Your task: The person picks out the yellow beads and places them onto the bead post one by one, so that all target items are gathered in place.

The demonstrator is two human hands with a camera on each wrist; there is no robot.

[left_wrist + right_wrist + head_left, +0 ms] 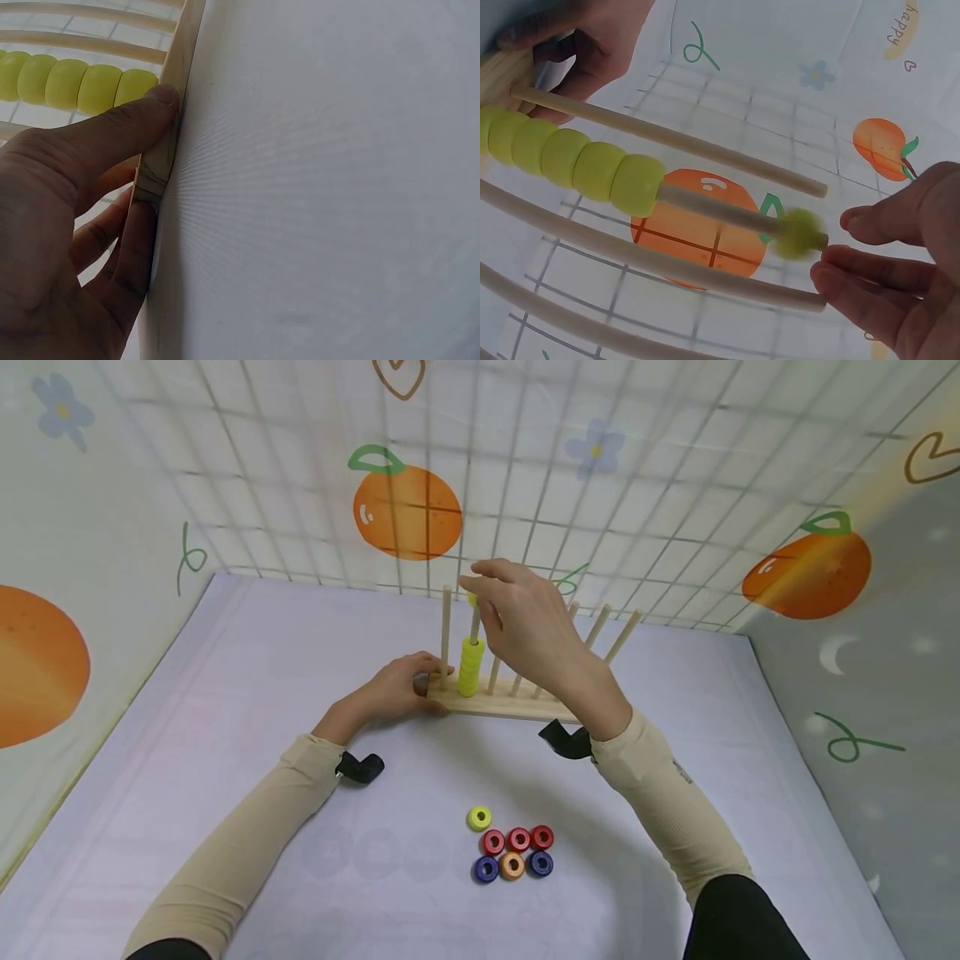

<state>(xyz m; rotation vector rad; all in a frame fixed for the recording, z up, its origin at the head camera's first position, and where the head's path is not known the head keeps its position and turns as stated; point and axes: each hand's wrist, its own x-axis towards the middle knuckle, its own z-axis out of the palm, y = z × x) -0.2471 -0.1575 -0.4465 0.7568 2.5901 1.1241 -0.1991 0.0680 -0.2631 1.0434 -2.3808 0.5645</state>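
My left hand (393,689) grips the left end of a wooden peg stand (495,703), its thumb on the front of the base and fingers behind. Several yellow beads (470,667) are stacked on the second peg from the left. Another yellow bead (799,234), blurred, is threaded just below that peg's tip. Beside the tip is my right hand (525,618), thumb and fingertips parted and apart from the bead in the right wrist view. The other pegs, such as the leftmost peg (446,627), carry no beads; my right hand hides parts of some in the head view.
Nearer me on the white table lie loose beads: one yellow bead (479,817), three red beads (518,839), two blue beads (486,869) and an orange bead (512,866). A wire grid (525,518) behind a printed sheet rises behind the stand.
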